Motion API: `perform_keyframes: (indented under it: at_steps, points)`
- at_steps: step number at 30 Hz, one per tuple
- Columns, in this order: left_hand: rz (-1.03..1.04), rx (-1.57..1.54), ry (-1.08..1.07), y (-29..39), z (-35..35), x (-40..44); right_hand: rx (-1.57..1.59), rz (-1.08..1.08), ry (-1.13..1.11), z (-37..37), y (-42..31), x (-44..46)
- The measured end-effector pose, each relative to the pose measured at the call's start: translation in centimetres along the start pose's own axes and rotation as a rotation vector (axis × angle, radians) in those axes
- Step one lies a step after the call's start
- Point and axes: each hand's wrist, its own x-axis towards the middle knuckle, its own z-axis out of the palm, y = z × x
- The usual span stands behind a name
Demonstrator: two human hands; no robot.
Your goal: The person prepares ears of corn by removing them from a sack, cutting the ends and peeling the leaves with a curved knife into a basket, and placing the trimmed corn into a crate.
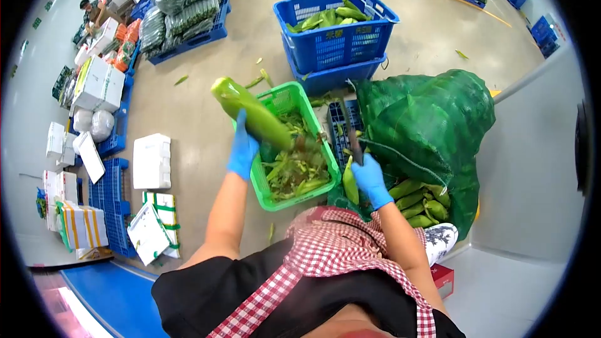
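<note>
My left hand (244, 145), in a blue glove, is closed around an ear of corn (250, 109) in its green husk. The corn tilts over a green plastic basket (260, 184), its lower end blurred above the trimmings (297, 178) inside. My right hand (370, 180), also gloved in blue, grips the dark handle of a knife (350, 131), whose blade points away from me. Just beside that hand, a loose ear of corn (350, 181) stands near the basket. More ears (418, 203) lie at the mouth of a large green mesh sack (432, 125).
Stacked blue crates (341, 44) with corn in the top one stand beyond the basket. A dark blue crate (339, 126) sits between basket and sack. At left are white foam boxes (151, 161) and blue pallets (107, 194). A person (94, 12) is far left.
</note>
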Motion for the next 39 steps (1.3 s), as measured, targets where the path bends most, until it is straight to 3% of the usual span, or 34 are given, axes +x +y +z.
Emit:
perform_keyframes:
  at_steps: [2, 6, 8, 10, 12, 14, 15, 16, 19, 21, 22, 23, 24, 28, 30, 32, 34, 35, 37, 38, 39]
  points:
    - [0.125, -0.018, -0.086, 0.7, 0.5, 2.8, 0.133, -0.248, 0.178, -1.2, -3.6, -1.5]
    - [0.320, 0.098, -0.114, -0.5, 2.4, 5.0, 0.758, -0.514, 0.570, 0.1, -9.8, -3.0]
    - [0.373, 0.108, -0.108, -1.9, 3.0, 5.1, 0.994, -0.406, 0.437, 3.3, -10.4, -2.5]
    - [0.381, 0.088, -0.093, -3.3, 2.9, 5.7, 0.187, -0.401, 0.427, 9.4, -5.0, 0.3]
    - [0.439, 0.097, -0.070, -3.9, 3.9, 4.9, -0.381, -0.175, -0.394, 11.6, 1.8, 0.4]
    - [0.436, 0.072, -0.067, -3.3, 3.1, 6.4, -0.260, 0.046, -0.433, 12.2, 6.4, -0.8]
    - [0.404, 0.077, -0.054, -3.3, 2.7, 6.9, -0.055, 0.162, -0.434, 12.0, 8.4, 0.5]
    - [0.288, 0.017, -0.030, -3.3, 2.3, 7.5, 0.154, 0.283, -0.425, 11.5, 10.2, 1.2]
    - [-0.048, -0.139, -0.010, -2.7, 4.2, 13.7, 0.187, 0.267, -0.264, 3.9, 7.5, 0.5]
    - [-0.073, -0.094, -0.151, -2.1, 7.9, 19.9, 0.291, 0.304, -0.247, 0.5, 6.9, -1.1]
    - [-0.089, -0.145, -0.125, -2.0, 11.9, 20.9, 0.319, 0.307, -0.214, -0.6, 6.8, -1.7]
    - [0.046, 0.295, -0.157, -2.4, 15.0, 20.2, 0.345, 0.314, -0.192, -1.0, 8.2, -1.9]
    - [-0.005, 0.397, -0.034, -3.1, 18.2, 19.7, 0.490, 0.406, -0.205, -2.6, 7.2, -3.3]
    - [-0.192, 0.727, -0.332, -12.4, 21.4, 15.2, 0.575, 0.374, -0.070, -7.4, 11.1, -6.1]
    - [-0.536, 0.942, -0.470, -18.4, 18.8, 13.0, 0.586, 0.291, 0.053, -10.0, 14.7, -7.8]
    - [-0.866, 1.044, -0.495, -25.7, 12.1, 12.4, 0.665, 0.315, 0.136, -13.1, 16.6, -9.8]
    - [-1.068, 1.309, -0.366, -33.3, 3.9, 11.7, 0.660, 0.302, 0.162, -15.1, 19.9, -11.0]
    - [-1.029, 1.355, -0.293, -36.1, 1.7, 9.3, 0.688, 0.312, 0.118, -15.8, 21.7, -11.4]
    - [-1.171, 1.379, -0.080, -41.7, -6.3, 8.2, 0.625, 0.407, 0.068, -14.8, 25.9, -11.8]
    - [-1.234, 1.385, 0.033, -44.5, -10.2, 7.7, 0.583, 0.464, 0.035, -13.9, 27.7, -12.0]
    - [-1.467, 1.087, 0.133, -47.0, -14.1, 7.6, 0.455, 0.403, 0.093, -12.2, 30.1, -12.0]
